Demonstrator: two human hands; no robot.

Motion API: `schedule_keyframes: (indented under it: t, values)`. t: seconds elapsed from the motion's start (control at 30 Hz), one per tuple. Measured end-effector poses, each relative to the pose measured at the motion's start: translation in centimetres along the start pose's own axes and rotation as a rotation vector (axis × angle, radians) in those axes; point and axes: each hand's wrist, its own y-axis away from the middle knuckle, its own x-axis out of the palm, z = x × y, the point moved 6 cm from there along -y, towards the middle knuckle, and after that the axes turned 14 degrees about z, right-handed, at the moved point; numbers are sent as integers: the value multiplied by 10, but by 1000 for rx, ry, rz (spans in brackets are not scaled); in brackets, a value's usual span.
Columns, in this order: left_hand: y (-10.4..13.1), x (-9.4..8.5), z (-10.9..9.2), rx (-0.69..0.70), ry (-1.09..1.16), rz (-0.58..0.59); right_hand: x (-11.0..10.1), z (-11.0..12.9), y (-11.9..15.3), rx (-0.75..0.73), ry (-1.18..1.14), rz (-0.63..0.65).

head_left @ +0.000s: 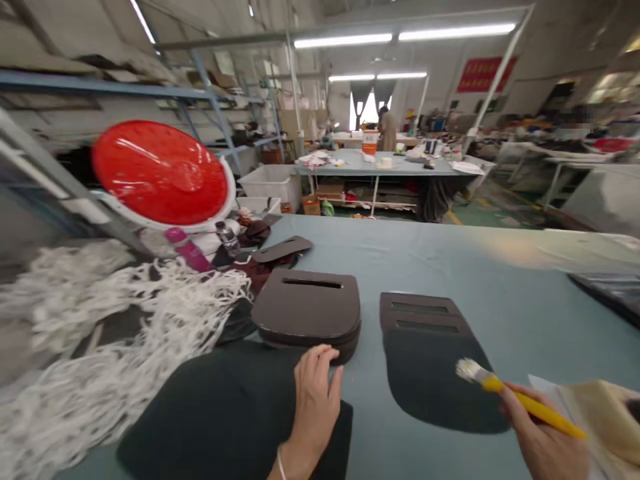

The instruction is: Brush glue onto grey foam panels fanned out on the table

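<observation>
My right hand grips a brush with a yellow handle and pale, whitish bristles. Its tip hovers over or meets a dark flat panel; I cannot tell which. Across that panel's far end lies a brown piece with two slots. My left hand is open, thumb and fingers apart, at the front edge of a stack of brown slotted pieces. Whether the fingertips touch the stack is unclear. Beneath this hand spreads a larger pile of dark sheet material.
Tangled white strips cover the left side, below a large red round lid. A pink bottle stands nearby. At the right edge sits a yellowish container. Beyond the blue table, a person stands by another worktable.
</observation>
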Motion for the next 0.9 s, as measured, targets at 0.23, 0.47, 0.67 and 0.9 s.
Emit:
schedule_keyframes:
  t: [0.23,0.47,0.67,0.9]
  values:
    - [-37,-25,76,-55,-285,-40,229,267,4,-279,-518,564]
    - [-37,-20,110,-32,-203,-14,375,370,24,-522,-386,842]
    - [-40,-18,123,-34,-187,-50,425,384,-36,-385,-291,484]
    - [-46,-26,115,0,-199,-19,367,315,-92,-199,-106,266]
